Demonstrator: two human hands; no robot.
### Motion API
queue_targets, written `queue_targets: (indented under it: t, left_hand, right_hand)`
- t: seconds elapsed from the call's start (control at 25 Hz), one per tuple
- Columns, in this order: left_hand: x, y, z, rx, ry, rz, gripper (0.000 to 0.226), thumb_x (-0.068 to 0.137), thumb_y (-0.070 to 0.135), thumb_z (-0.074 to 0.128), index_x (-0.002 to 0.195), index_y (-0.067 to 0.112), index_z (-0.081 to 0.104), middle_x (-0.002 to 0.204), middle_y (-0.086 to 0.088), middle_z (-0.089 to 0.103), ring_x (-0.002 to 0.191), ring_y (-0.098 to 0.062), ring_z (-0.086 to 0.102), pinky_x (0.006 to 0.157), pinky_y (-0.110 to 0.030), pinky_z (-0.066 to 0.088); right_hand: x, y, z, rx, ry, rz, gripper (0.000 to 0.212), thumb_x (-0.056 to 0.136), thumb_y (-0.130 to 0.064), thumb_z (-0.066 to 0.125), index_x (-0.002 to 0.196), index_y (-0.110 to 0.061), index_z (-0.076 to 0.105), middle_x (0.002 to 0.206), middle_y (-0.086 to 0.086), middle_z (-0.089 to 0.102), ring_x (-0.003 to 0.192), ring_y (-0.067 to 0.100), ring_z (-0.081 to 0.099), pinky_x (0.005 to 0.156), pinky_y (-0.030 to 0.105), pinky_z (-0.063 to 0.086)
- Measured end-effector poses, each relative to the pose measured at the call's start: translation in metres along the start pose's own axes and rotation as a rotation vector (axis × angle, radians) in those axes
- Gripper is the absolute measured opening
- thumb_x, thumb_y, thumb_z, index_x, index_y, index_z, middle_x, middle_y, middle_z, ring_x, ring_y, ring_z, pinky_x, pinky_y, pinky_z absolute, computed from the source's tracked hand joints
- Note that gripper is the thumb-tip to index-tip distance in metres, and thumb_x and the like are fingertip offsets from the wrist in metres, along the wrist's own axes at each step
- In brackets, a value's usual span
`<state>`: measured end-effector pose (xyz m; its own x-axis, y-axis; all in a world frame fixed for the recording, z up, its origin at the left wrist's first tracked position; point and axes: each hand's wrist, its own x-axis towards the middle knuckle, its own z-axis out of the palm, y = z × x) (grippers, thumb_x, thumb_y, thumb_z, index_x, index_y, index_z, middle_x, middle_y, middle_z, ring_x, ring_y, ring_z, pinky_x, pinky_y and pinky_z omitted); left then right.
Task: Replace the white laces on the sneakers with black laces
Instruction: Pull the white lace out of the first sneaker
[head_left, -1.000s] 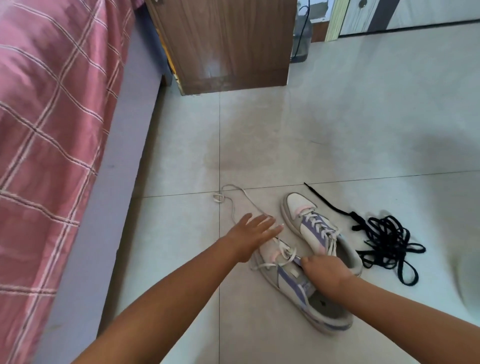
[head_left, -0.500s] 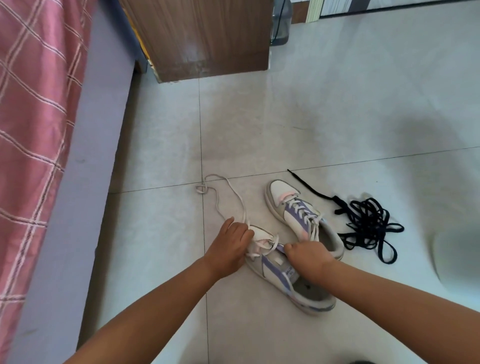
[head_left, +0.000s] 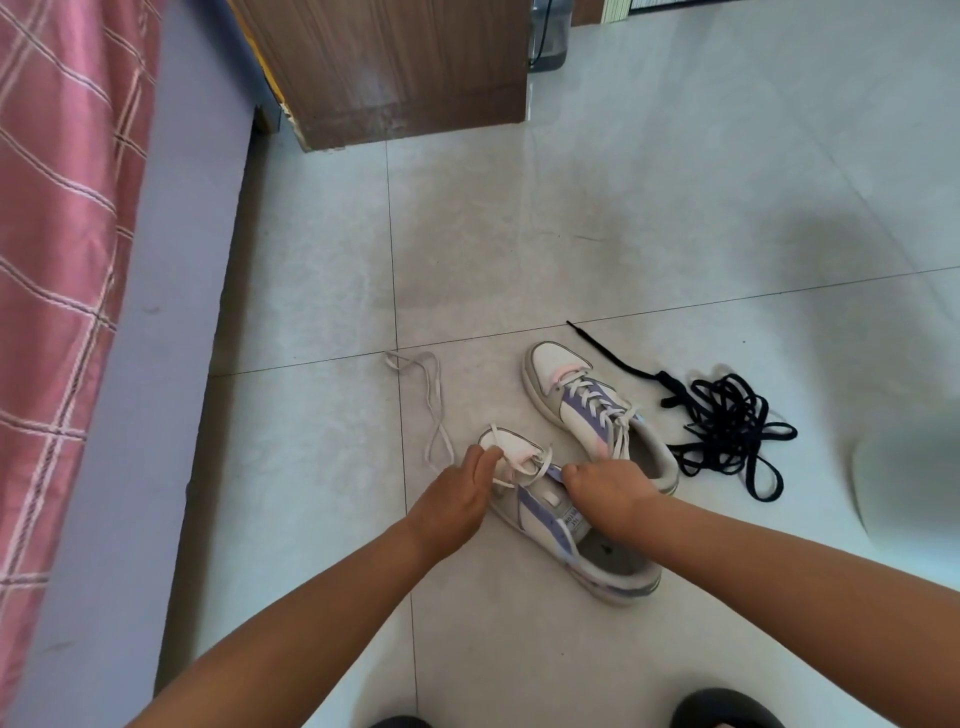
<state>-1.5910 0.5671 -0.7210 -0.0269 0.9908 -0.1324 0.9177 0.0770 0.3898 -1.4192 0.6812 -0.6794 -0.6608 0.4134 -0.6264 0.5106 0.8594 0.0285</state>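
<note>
Both hands remain on the near sneaker (head_left: 597, 551) on the floor (head_left: 623, 208). Left hand (head_left: 457, 493) pinches the white lace (head_left: 434, 405), now drawn closer in. Right hand (head_left: 608, 488) grips the lacing. Black laces (head_left: 727, 426) lie unmoved beside the far sneaker (head_left: 587, 410).

one small printed tag, too blurred for us to read

we find lettering in only one place: a pale tongue label (head_left: 570, 518) on the near sneaker (head_left: 597, 551), just beside the right hand (head_left: 610, 488). we see dark print running along it, but the letters are too small and smeared for us to make out a word or brand. we see no readable text, number or sign on the far sneaker (head_left: 582, 410) or anywhere else in view.
</note>
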Motion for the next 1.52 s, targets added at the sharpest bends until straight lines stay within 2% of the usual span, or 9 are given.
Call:
queue_targets:
  t: [0.12, 0.2, 0.28, 0.72, 1.0, 1.16, 1.24, 1.32, 1.52]
  left_hand:
    - [0.005, -0.003, -0.024, 0.104, -0.195, 0.008, 0.017, 0.089, 0.030, 0.056, 0.084, 0.015, 0.063, 0.069, -0.003, 0.061, 0.039, -0.019, 0.051, 0.034, -0.021, 0.036]
    - [0.015, 0.004, -0.048, 0.133, -0.247, 0.012, 0.035, 0.094, 0.045, 0.049, 0.076, 0.017, 0.059, 0.068, -0.001, 0.060, 0.055, -0.017, 0.056, 0.051, -0.024, 0.040]
    - [0.029, 0.012, -0.076, -0.240, -0.369, -0.189, 0.042, 0.097, 0.045, 0.042, 0.067, 0.016, 0.051, 0.064, 0.002, 0.052, 0.056, -0.007, 0.048, 0.057, -0.022, 0.037]
    - [0.030, -0.005, -0.207, -1.531, 0.213, -0.491, 0.054, 0.091, 0.031, 0.043, 0.038, 0.022, 0.035, 0.039, 0.009, 0.024, 0.032, -0.005, 0.020, 0.036, -0.017, 0.012]
    - [0.047, -0.033, -0.192, -0.543, 0.238, -0.658, 0.044, 0.100, 0.037, 0.038, 0.070, 0.010, 0.055, 0.062, -0.002, 0.047, 0.056, -0.018, 0.038, 0.055, -0.027, 0.033]
    - [0.052, -0.058, -0.154, -0.013, 0.157, -0.643, 0.047, 0.100, 0.031, 0.040, 0.140, 0.007, 0.034, 0.135, -0.019, 0.037, 0.116, -0.034, 0.045, 0.097, -0.043, 0.037]
    - [0.046, -0.057, -0.128, 0.056, -0.100, -0.616, 0.067, 0.098, 0.034, 0.042, 0.151, 0.011, 0.007, 0.151, -0.016, 0.017, 0.136, -0.033, 0.027, 0.108, -0.043, 0.028]
    - [0.035, -0.042, -0.103, 0.003, -0.259, -0.536, 0.065, 0.099, 0.036, 0.040, 0.151, 0.013, 0.009, 0.154, -0.014, 0.014, 0.140, -0.029, 0.023, 0.111, -0.038, 0.027]
    - [0.001, 0.032, -0.050, -0.241, -0.490, -0.446, 0.069, 0.093, 0.046, 0.045, 0.148, 0.021, 0.012, 0.140, -0.009, 0.042, 0.120, -0.025, 0.050, 0.097, -0.031, 0.042]
  right_hand:
    - [-0.002, -0.001, -0.003, -0.005, -0.027, 0.000, 0.030, 0.093, -0.002, 0.043, 0.123, -0.004, 0.043, 0.117, 0.011, 0.060, 0.103, 0.030, 0.061, 0.067, 0.034, 0.039]
    - [-0.004, -0.004, -0.005, -0.028, -0.028, -0.016, 0.034, 0.093, -0.001, 0.043, 0.127, -0.004, 0.041, 0.118, 0.011, 0.059, 0.104, 0.030, 0.061, 0.068, 0.034, 0.039]
    - [-0.005, -0.009, -0.008, -0.049, -0.016, -0.054, 0.044, 0.093, 0.000, 0.043, 0.136, -0.006, 0.033, 0.121, 0.012, 0.056, 0.106, 0.030, 0.060, 0.068, 0.034, 0.039]
    - [0.010, -0.007, -0.020, 0.082, -0.075, -0.037, 0.058, 0.095, -0.004, 0.041, 0.148, -0.011, 0.017, 0.129, 0.012, 0.052, 0.114, 0.030, 0.056, 0.087, 0.038, 0.046]
    - [0.002, -0.013, -0.016, 0.326, -0.140, 0.138, 0.039, 0.095, -0.005, 0.041, 0.134, -0.006, 0.040, 0.126, 0.013, 0.056, 0.114, 0.030, 0.056, 0.088, 0.036, 0.045]
    - [-0.007, -0.021, -0.020, 0.755, 0.025, 0.119, 0.029, 0.100, -0.030, 0.033, 0.115, -0.010, 0.048, 0.110, 0.014, 0.059, 0.103, 0.031, 0.056, 0.076, 0.034, 0.040]
    - [-0.011, 0.005, -0.018, 0.714, 0.268, 0.203, 0.028, 0.099, -0.028, 0.035, 0.116, -0.010, 0.049, 0.111, 0.010, 0.056, 0.104, 0.029, 0.053, 0.080, 0.034, 0.041]
    - [-0.012, 0.042, -0.008, 0.531, 0.430, 0.350, 0.032, 0.097, -0.023, 0.041, 0.126, -0.010, 0.046, 0.120, 0.011, 0.049, 0.110, 0.028, 0.048, 0.086, 0.036, 0.042]
    - [-0.010, 0.086, 0.017, 0.710, 0.073, 0.446, 0.035, 0.094, -0.026, 0.049, 0.123, -0.007, 0.047, 0.120, 0.016, 0.055, 0.106, 0.031, 0.053, 0.079, 0.032, 0.041]
